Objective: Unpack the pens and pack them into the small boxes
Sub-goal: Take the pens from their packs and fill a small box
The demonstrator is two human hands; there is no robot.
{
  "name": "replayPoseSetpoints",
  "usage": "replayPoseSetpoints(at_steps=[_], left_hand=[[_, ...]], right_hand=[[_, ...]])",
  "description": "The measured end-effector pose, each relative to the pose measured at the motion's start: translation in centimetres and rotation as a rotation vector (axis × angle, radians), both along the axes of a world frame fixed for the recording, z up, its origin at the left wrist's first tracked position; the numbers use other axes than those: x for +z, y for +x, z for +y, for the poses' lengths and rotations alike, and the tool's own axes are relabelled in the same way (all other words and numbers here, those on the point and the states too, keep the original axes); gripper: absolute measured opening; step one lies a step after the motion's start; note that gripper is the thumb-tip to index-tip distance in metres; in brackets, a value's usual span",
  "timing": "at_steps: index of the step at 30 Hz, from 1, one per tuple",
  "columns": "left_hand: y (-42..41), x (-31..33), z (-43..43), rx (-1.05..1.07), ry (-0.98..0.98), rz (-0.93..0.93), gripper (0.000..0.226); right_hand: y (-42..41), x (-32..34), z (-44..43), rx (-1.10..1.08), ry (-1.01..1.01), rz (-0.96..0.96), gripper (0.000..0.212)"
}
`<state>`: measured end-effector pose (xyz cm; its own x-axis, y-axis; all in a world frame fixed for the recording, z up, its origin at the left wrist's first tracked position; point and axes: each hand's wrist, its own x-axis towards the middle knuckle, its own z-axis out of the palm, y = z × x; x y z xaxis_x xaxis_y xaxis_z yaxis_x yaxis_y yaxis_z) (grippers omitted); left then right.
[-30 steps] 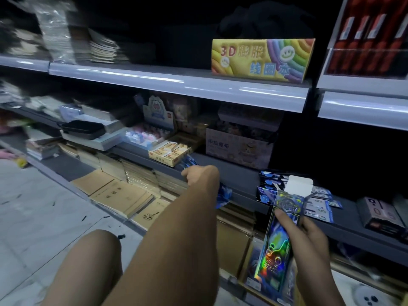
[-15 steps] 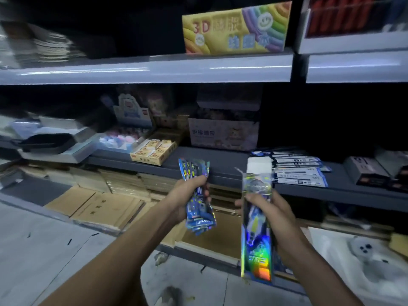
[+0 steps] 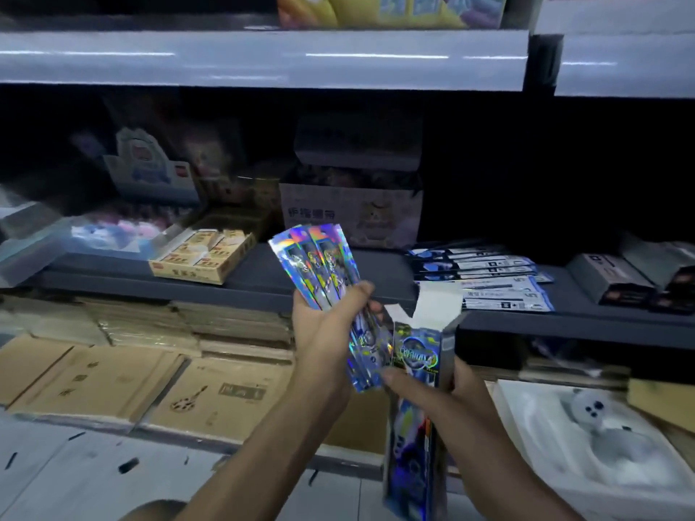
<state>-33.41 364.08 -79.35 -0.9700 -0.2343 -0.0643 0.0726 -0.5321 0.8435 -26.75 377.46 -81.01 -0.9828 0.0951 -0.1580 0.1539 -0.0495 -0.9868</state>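
Note:
My left hand [image 3: 329, 332] grips a fan of several shiny holographic pen packs [image 3: 319, 265], their tops pointing up and left, their lower ends touching the open mouth of the box. My right hand [image 3: 443, 392] holds a tall narrow holographic box [image 3: 415, 419] upright, its white top flap [image 3: 438, 300] folded open. More flat pen packs [image 3: 489, 272] lie in a pile on the dark grey shelf [image 3: 263, 272] behind the hands.
A yellow carton of small boxes [image 3: 205, 255] sits on the shelf at left, a printed cardboard box [image 3: 351, 216] behind. Brown notebooks [image 3: 113, 377] lie on the bottom shelf. A white tray with a plush toy [image 3: 586, 411] is at lower right. Dark boxes [image 3: 616, 280] are at far right.
My left hand has lifted the pen packs off the shelf and brought them right, against the box's open top. The right hand has kept the box and drawn it closer.

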Motion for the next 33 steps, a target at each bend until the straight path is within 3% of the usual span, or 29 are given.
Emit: replayPoseSetpoints(at_steps=[3, 8, 12, 15, 18, 20, 22, 25, 33], left_hand=[[0.2, 0.1, 0.5, -0.077, 0.111, -0.048, 0.006], [0.4, -0.3, 0.4, -0.256, 0.296, -0.096, 0.007], [0.1, -0.9, 0.8, -0.205, 0.090, -0.150, 0.011], [-0.1, 0.0, 1.0, -0.096, -0.079, -0.049, 0.017], [-1.2, 1.6, 0.4, 0.030, -0.283, 0.068, 0.009], [-2.7, 2.8, -0.1, 0.106, -0.271, 0.114, 0.003], [-4.7, 4.5, -0.5, 0.179, -0.293, 0.187, 0.017], [-7.1, 6.9, -0.8, 0.271, -0.401, 0.298, 0.017], [-10.1, 2.8, -1.3, 0.348, -0.490, 0.220, 0.035]], right_hand=[[-0.7, 0.3, 0.4, -0.033, 0.000, 0.062, 0.024], [-1.0, 0.1, 0.9, 0.006, 0.073, 0.133, 0.021], [-1.3, -0.4, 0.7, -0.001, 0.122, 0.133, 0.016], [-1.4, 0.0, 1.1, -0.016, 0.108, 0.087, 0.012], [-1.4, 0.9, 2.0, -0.029, 0.163, 0.118, 0.012], [-1.2, 1.6, 2.5, -0.027, 0.153, 0.121, 0.013], [-1.1, 2.1, 2.8, -0.028, 0.135, 0.111, 0.015], [-1.3, 2.4, 3.0, -0.044, 0.112, 0.108, 0.017], [-1.9, 2.4, 4.1, -0.146, 0.087, 0.099, 0.015]])
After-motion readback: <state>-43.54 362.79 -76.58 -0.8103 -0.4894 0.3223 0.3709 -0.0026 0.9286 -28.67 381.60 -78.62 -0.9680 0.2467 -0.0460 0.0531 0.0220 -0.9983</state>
